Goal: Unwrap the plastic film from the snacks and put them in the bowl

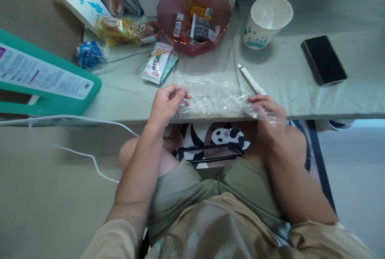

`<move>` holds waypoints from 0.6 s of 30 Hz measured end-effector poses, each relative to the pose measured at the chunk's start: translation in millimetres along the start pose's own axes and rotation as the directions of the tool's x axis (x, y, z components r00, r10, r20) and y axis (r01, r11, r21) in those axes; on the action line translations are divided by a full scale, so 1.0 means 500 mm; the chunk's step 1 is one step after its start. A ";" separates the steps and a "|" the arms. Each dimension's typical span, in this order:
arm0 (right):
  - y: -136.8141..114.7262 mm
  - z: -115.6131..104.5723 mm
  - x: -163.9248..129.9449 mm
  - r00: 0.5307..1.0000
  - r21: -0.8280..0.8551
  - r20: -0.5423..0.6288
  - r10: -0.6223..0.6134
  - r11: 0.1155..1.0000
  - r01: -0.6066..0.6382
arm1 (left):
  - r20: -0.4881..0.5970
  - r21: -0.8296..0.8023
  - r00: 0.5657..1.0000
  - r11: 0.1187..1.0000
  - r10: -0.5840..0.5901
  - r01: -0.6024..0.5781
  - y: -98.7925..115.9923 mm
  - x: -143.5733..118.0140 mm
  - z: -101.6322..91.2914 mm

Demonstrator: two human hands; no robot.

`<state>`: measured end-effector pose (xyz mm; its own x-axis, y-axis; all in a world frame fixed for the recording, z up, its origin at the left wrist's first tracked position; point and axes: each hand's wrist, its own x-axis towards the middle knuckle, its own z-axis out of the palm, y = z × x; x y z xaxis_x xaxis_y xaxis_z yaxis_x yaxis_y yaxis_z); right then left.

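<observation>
**Thin, Clingy Plastic Wrap at the Near Edge**

Clear plastic wrap [210, 94] spread flat on the pale green surface [315, 98], right at the near edge. Left hand [165, 104] pinching the left end with curled fingers. Right hand [267, 112] closed on the right end, with some wrap bunched over the fingers.

Probably very light, very soft and floppy. Likely to stick to itself and to skin. Easy to tear or crumple. Best held at the two ends or corners and kept gently tight.

Just beside the right end: a white pen [251, 79]. Behind the wrap: a red bowl [168, 6] full of wrapped snacks. In front of the bowl, near the wrap's left corner: a snack packet [158, 63]. Further right: a paper cup [267, 20] and a black phone [323, 59], well apart from the wrap. Off to the left: a teal board [48, 104], a blue candy [88, 53] and a white cable [90, 119]. Pen and packet closest to getting in the way.
</observation>
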<state>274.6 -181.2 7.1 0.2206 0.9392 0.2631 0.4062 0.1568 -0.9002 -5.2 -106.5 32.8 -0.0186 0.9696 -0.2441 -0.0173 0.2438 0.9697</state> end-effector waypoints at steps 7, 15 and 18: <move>0.019 -0.022 -0.008 0.975 -0.244 -0.130 0.183 0.947 -0.210 | -0.041 0.394 0.993 0.915 0.113 -0.088 -0.016 0.021 -0.025; -0.003 -0.039 -0.049 0.981 -0.589 -0.073 0.181 0.786 -0.189 | 0.018 0.530 0.974 0.824 0.226 -0.201 -0.012 0.029 -0.001; -0.044 -0.047 -0.047 0.985 -0.630 0.015 0.174 0.766 -0.126 | 0.050 0.422 0.980 0.885 0.195 -0.198 -0.020 0.039 0.017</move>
<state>281.4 -214.2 29.1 0.2751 0.9565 0.0971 0.8423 -0.1911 -0.5041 3.3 -89.8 18.4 0.0282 0.9984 -0.0495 0.4100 0.0336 0.9115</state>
